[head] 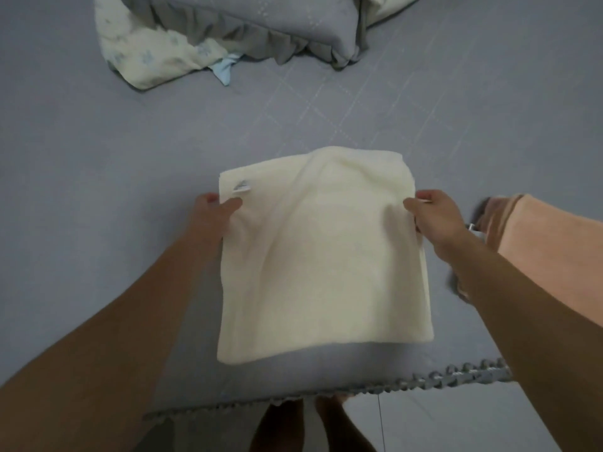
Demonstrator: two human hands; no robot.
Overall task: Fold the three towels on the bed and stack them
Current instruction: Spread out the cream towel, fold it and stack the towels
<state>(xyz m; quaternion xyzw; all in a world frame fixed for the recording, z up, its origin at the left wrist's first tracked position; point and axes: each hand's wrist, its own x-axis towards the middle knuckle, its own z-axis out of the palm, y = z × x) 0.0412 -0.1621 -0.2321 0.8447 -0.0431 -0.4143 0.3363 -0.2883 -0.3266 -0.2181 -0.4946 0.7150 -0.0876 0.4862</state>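
Note:
A cream towel (323, 256), folded into a rough square, hangs lifted over the near part of the grey bed (98, 158). My left hand (212, 216) pinches its left edge just below a small white tag. My right hand (434, 220) pinches its right edge at the same height. The towel's far edge sags over towards the bed and its near edge hangs free above the bed's trimmed edge. A peach towel (548, 243) lies at the right behind my right forearm, with something dark partly showing under it.
A crumpled grey duvet (261, 24) and a pale printed cloth (153, 53) with a light blue piece lie heaped at the far side. The bed's frilled edge (440, 378) runs just below the towel. My feet show on the floor beneath.

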